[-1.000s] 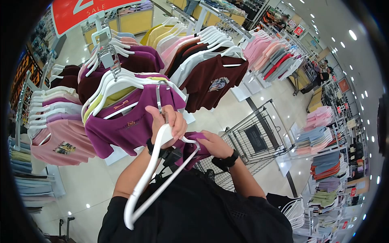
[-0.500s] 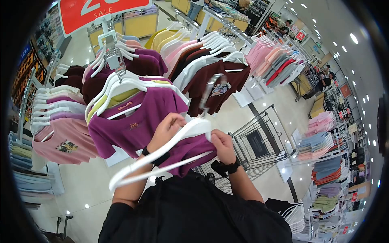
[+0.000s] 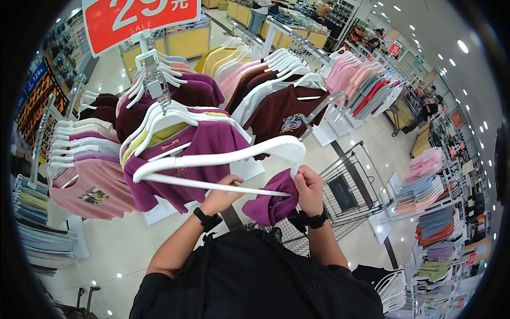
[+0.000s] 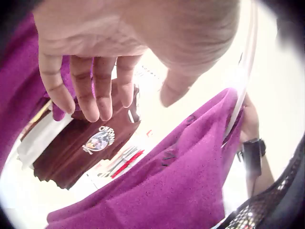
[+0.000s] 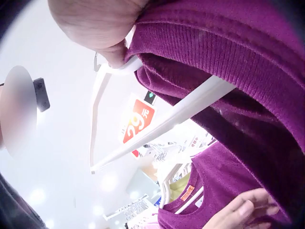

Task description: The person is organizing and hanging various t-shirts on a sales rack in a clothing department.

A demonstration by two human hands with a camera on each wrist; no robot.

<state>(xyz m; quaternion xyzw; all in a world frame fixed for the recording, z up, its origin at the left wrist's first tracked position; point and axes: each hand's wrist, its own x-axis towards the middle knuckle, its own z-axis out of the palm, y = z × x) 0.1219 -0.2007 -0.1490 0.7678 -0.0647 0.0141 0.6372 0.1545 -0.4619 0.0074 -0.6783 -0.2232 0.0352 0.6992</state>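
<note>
In the head view my right hand pinches a white hanger close to its neck, together with a purple T-shirt. The hanger's free arm points left and its metal hook up to the right. Seen from the right wrist, the thumb presses at the hanger's neck and the ribbed collar, while the hanger's bar runs through the shirt. My left hand holds nothing; its fingers are loosely bent. It is below the hanger bar, beside another purple T-shirt hanging on the rack.
A pink T-shirt hangs at the left and a maroon T-shirt behind. A red sale sign tops the near rack. A wire shopping cart stands at the right, with more clothes racks beyond it.
My left hand has let go of the hanger near its hook. The hanger has swung from pointing down toward me to pointing left, and my right hand has risen slightly with it and the shirt.
</note>
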